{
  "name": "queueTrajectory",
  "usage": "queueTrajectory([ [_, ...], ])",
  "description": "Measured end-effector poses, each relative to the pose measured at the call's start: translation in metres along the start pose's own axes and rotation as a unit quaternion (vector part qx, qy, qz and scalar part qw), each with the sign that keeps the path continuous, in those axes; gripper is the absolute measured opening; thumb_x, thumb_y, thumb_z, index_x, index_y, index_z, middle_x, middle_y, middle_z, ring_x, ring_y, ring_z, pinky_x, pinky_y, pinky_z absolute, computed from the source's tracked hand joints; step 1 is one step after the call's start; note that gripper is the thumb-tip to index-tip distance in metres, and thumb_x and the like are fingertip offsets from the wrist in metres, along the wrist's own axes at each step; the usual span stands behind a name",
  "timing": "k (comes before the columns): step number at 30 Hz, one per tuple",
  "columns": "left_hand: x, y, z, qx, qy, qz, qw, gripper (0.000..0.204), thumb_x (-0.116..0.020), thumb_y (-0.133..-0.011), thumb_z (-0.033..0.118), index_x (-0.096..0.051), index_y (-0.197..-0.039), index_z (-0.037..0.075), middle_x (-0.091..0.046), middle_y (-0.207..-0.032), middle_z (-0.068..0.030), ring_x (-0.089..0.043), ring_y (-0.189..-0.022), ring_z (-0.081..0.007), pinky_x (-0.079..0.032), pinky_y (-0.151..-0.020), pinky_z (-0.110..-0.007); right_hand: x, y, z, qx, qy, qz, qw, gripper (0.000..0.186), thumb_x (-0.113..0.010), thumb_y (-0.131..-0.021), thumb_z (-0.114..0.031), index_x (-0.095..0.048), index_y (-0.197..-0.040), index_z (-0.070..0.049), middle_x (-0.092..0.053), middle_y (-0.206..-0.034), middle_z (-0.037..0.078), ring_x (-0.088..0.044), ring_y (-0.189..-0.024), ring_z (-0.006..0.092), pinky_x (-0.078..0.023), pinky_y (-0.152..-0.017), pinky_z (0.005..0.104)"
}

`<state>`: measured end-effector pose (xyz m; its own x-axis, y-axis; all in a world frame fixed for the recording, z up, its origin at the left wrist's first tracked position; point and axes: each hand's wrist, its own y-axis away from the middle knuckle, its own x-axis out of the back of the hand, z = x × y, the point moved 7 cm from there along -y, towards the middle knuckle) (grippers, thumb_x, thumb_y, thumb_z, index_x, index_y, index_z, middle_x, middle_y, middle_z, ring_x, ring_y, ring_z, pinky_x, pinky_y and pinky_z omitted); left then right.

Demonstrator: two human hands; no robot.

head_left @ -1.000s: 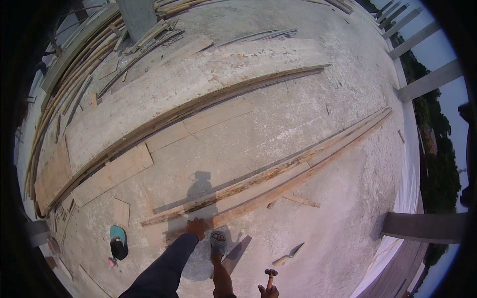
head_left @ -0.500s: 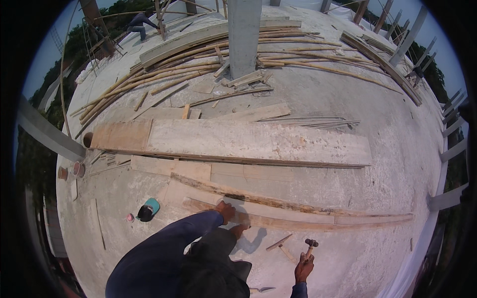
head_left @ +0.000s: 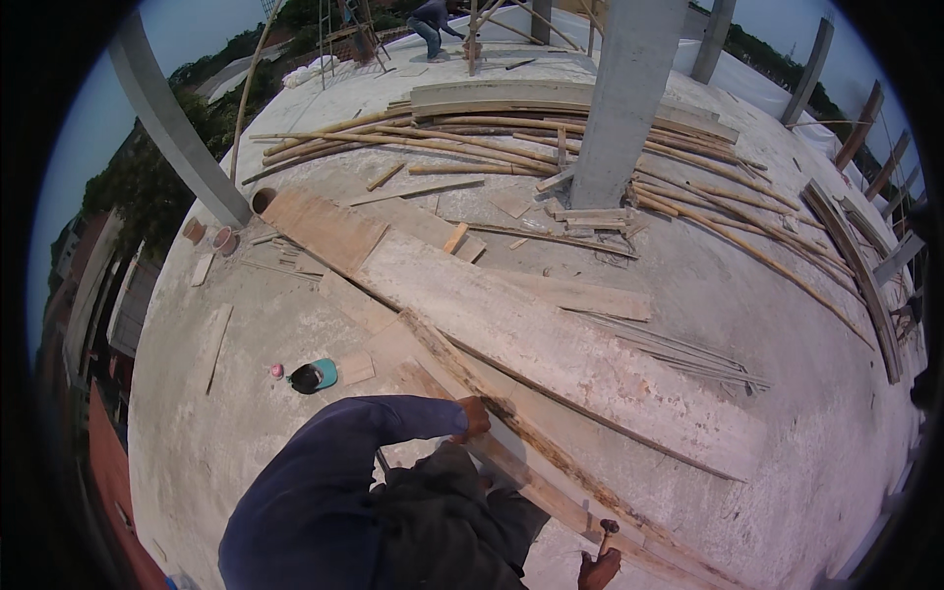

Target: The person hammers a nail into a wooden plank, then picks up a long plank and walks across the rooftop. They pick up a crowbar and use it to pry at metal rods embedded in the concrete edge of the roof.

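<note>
My left hand (head_left: pixel 475 417) is closed at the upper edge of a long narrow plank (head_left: pixel 511 466); whatever its fingers hold is hidden. Just beyond that plank runs a rough, dark-edged length of timber (head_left: pixel 570 466). Lower right, my right hand (head_left: pixel 598 570) grips the handle of a hammer (head_left: pixel 610 528), its dark head raised over the far right part of the plank. My bent legs in dark trousers (head_left: pixel 433 516) hide some of the plank's near side.
A wide board (head_left: pixel 551 334) lies beyond the timber. Farther off are bamboo poles (head_left: pixel 472 152) and a concrete column (head_left: pixel 619 118). A teal and black cap (head_left: pixel 315 376) lies at left near a small pink object (head_left: pixel 276 371). Another person (head_left: pixel 430 28) bends at the far edge.
The view has turned, so the boards slant down to the right. My right hand has brought the hammer from above bare concrete to the plank. My left hand stays by the plank.
</note>
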<state>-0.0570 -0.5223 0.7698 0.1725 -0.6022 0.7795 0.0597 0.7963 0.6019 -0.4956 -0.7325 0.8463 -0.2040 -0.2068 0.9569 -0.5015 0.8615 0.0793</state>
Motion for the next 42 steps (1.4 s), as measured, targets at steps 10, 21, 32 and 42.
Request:
queueTrajectory([
  [10,0.101,-0.05,-0.043,0.016,-0.033,-0.049,0.998,0.028,-0.082,-0.058,0.024,-0.075,-0.082,0.011,-0.074,-0.082,-0.012,-0.073,-0.083,-0.0327,-0.057,-0.071,-0.046,-0.053,-0.183,0.022,0.023,-0.086,-0.185,0.979,0.044,-0.083,-0.077,-0.021,-0.054,-0.103,-0.001,-0.065,-0.088,0.021,-0.062,-0.084,0.0433,-0.048,-0.075,0.052],
  [21,0.19,-0.113,-0.098,0.023,-0.017,-0.029,0.999,0.04,-0.082,-0.065,0.025,-0.071,-0.101,0.011,-0.072,-0.096,-0.0106,-0.071,-0.093,-0.0309,-0.054,-0.077,-0.045,-0.116,-0.297,0.035,0.061,-0.073,-0.312,0.945,0.043,-0.081,-0.082,-0.024,-0.058,-0.11,-0.001,-0.065,-0.098,0.021,-0.061,-0.094,0.0422,-0.048,-0.084,0.0519],
  [32,0.192,-0.154,-0.181,0.059,0.024,0.066,0.996,0.033,-0.08,-0.063,0.023,-0.073,-0.094,0.015,-0.072,-0.093,-0.0088,-0.07,-0.095,-0.0303,-0.053,-0.082,-0.045,-0.276,-0.324,0.088,0.17,-0.016,-0.377,0.91,0.043,-0.078,-0.087,-0.027,-0.063,-0.117,-0.001,-0.065,-0.108,0.022,-0.06,-0.105,0.0412,-0.048,-0.093,0.0519],
  [42,0.161,-0.059,-0.38,0.169,-0.026,-0.011,0.985,0.024,-0.073,-0.075,0.023,-0.071,-0.099,0.021,-0.069,-0.099,-0.0019,-0.069,-0.101,-0.0258,-0.041,-0.099,-0.049,-0.349,-0.355,-0.107,0.211,-0.016,-0.377,0.902,0.052,-0.083,-0.078,-0.032,-0.064,-0.113,0.002,-0.067,-0.106,0.023,-0.063,-0.103,0.0422,-0.05,-0.089,0.0514],
])
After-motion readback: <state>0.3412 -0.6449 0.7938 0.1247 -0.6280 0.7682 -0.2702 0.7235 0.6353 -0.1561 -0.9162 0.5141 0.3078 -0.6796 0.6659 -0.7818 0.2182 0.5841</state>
